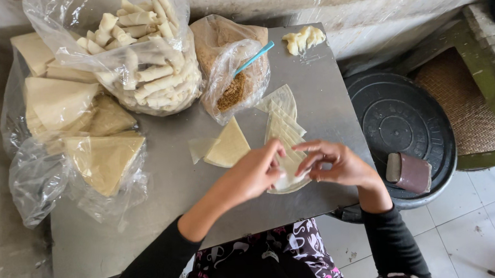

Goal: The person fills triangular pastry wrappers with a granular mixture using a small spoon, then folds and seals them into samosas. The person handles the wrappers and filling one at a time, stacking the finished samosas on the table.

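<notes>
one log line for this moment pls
left hand + right hand: both pinching wrapper | on: metal table | nearby: bag of rolls, filling bag

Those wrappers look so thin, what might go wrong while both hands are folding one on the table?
The left hand and right hand pinch one thin wrapper atop the stack of wrappers; it might tear or drag the sheet beneath along. The hands work near the front edge of the metal table, so a piece may slip off. The open bag of brown filling leans close by; an elbow might tip it.
</notes>
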